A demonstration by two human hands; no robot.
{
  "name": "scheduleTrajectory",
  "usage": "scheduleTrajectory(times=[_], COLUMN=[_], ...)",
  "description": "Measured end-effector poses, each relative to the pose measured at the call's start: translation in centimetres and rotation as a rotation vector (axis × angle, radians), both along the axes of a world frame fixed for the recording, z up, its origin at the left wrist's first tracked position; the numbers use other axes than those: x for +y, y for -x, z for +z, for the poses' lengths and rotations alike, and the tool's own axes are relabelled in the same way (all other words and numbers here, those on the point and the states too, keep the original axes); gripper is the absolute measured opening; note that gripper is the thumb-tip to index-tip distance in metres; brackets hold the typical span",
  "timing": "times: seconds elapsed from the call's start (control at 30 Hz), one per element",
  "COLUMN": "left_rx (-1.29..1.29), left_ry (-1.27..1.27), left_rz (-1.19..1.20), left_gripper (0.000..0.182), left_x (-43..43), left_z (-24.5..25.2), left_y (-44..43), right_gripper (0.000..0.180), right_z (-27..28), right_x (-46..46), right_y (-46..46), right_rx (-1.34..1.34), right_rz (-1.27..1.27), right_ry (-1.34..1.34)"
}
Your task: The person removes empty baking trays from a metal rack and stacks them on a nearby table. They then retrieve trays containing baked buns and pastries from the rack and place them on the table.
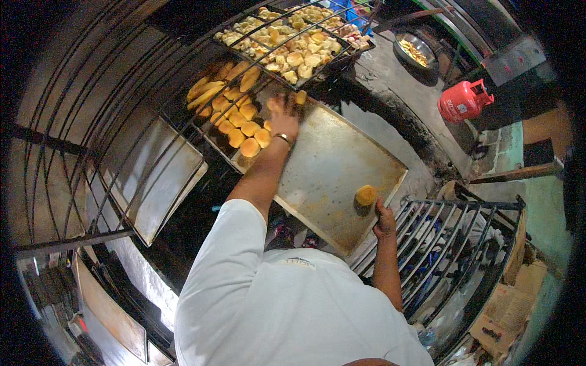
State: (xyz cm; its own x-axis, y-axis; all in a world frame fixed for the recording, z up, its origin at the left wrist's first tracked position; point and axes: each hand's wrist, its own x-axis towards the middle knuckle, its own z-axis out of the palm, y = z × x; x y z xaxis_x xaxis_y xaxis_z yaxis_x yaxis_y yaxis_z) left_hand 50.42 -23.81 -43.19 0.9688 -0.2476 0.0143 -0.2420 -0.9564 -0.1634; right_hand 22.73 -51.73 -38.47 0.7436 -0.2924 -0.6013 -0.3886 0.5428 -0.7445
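A large metal baking tray point(339, 151) lies tilted before me. My right hand point(386, 221) grips its near right edge, the thumb beside a single round bun point(366, 196) on the tray. My left hand point(284, 119), blurred and with a bracelet at the wrist, reaches over the tray's far left part, fingers spread. Close to its fingertips is another small bun point(300, 97). Rows of golden round buns point(238, 120) sit left of this hand, with longer bread rolls point(204, 95) behind them. Whether the left fingers touch a bun is hard to tell through the blur.
Black trays of pale baked pieces point(297, 43) stand on a rack at the back. Leaning metal sheets point(165, 169) and rack bars are at left. To the right are a metal bowl point(417, 52), a red gas cylinder point(462, 101), a barred metal rack point(439, 242) and cardboard point(508, 306).
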Motion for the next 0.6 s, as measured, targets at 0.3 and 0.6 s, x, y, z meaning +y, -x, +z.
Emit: scheduleTrajectory(times=[0.3,0.6], left_rx=[0.017,-0.056], left_ry=[0.268,0.281], left_rz=[-0.033,0.004], left_gripper=[0.048,0.071], left_x=[1.8,7.4], left_z=[5.0,1.0], left_y=[3.6,9.6], right_gripper=[0.041,0.059], right_z=[-2.0,-2.2], right_x=[-0.3,0.0], right_y=[0.8,0.7], right_rx=[0.099,0.031], right_rz=[-0.032,-0.048], right_ry=[0.045,-0.075])
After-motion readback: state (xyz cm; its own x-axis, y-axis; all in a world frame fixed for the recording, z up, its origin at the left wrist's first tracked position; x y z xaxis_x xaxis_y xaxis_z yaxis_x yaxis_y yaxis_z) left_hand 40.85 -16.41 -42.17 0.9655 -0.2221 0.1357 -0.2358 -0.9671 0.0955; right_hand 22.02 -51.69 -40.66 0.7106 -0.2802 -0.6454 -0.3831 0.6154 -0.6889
